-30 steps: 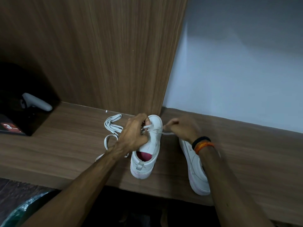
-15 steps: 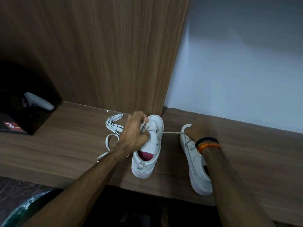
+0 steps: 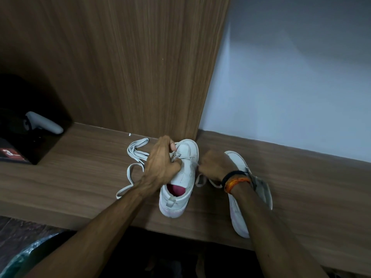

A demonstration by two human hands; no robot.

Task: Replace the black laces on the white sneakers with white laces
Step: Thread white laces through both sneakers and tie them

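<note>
Two white sneakers are seen on the wooden shelf (image 3: 80, 177). The upright sneaker (image 3: 180, 177) is gripped by the left hand (image 3: 162, 163) at its eyelets; a white lace (image 3: 197, 178) is pinched by the right hand (image 3: 214, 165) beside the tipped second sneaker (image 3: 239, 213).

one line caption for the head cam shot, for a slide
Left hand steadies a white sneaker while right hand works a white lace beside it.
</note>
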